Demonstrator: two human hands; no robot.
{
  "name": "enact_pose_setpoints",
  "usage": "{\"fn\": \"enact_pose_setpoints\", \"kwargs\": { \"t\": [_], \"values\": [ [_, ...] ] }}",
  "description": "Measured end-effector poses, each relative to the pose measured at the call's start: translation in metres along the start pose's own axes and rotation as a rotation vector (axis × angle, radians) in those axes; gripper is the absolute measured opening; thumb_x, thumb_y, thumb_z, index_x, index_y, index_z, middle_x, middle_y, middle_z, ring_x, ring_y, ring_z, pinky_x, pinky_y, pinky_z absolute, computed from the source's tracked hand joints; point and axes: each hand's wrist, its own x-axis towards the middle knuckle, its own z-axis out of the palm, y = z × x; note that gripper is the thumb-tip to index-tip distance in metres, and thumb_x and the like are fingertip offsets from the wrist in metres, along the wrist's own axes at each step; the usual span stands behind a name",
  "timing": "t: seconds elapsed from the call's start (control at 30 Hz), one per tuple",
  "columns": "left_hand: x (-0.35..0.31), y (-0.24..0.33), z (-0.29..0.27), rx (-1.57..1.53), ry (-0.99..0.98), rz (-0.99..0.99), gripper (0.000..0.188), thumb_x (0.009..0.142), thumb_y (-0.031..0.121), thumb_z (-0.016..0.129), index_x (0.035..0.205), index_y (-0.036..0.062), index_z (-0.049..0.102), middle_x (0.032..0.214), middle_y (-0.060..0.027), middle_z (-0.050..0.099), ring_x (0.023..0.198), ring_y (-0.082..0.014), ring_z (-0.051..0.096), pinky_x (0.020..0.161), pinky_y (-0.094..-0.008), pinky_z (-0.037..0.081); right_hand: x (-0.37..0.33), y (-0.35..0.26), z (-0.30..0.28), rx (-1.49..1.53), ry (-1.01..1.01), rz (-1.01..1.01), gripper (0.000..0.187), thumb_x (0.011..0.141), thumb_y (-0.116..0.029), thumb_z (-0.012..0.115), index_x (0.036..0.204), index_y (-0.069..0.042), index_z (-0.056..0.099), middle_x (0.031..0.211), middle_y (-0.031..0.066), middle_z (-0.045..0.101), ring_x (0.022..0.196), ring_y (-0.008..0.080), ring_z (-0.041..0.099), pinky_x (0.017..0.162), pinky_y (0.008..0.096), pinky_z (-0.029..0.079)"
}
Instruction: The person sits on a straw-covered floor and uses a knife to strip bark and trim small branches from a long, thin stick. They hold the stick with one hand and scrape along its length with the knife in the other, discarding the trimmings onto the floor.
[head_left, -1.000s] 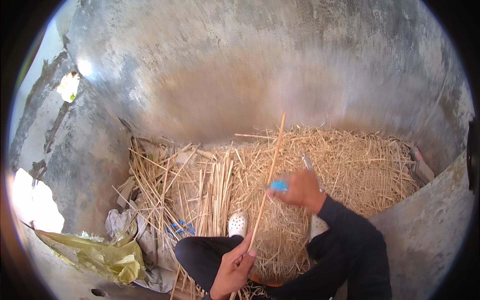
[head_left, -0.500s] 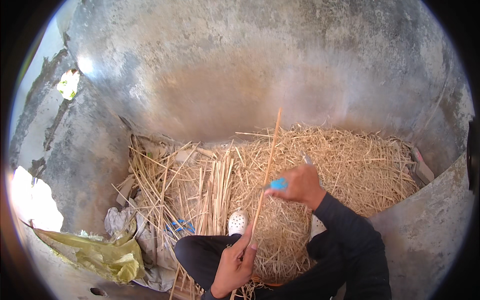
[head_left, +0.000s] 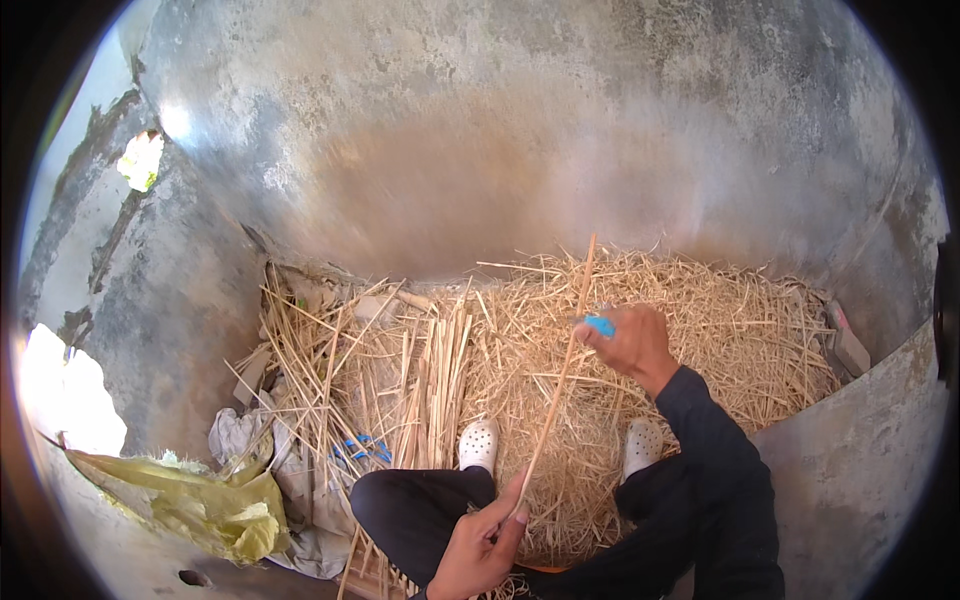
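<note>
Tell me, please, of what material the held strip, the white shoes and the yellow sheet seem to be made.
Strip: likely bamboo or wood, matt; pale tan, long and slender.
White shoes: probably moulded foam or rubber, smooth; round holes dot the uppers.
Yellow sheet: perhaps thin plastic, faintly shiny; crumpled folds catch light.

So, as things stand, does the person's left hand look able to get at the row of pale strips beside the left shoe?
Probably not straight away: the left hand grips a long thin strip, and the bent left leg seems to lie between it and the row of pale strips.
</note>
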Motion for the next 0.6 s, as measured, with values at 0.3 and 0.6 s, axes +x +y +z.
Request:
{"fn": "enact_pose_setpoints", "kwargs": {
  "t": [0.3, 0.6],
  "values": [
    [0.0, -0.01, 0.008, 0.137, -0.054, 0.161, 0.048, 0.099, 0.006, 0.051, 0.145, -0.002, 0.039, 0.099, 0.0034, 0.056, 0.081, -0.0004, 0.044, 0.07, -0.0152, 0.037, 0.004, 0.051, 0.001, -0.098, 0.256, -0.065, 0.081, 0.073, -0.089, 0.044, 0.048, -0.013, 0.053, 0.041, 0.003, 0.045, 0.035, 0.02, 0.046, 0.037, 0.0358, 0.035],
    [-0.014, -0.008, 0.002, 0.103, -0.227, -0.067, 0.045, 0.099, 0.009, 0.053, 0.142, -0.0004, 0.044, 0.101, -0.0032, 0.064, 0.097, -0.0066, 0.053, 0.089, -0.0211, 0.04, -0.011, 0.179, 0.022, -0.341, 0.422, 0.434, 0.08, 0.082, -0.076, 0.049, 0.056, -0.002, 0.056, 0.052, 0.0133, 0.054, 0.048, 0.0349, 0.055, 0.05, 0.046, 0.042]
  ]
}}
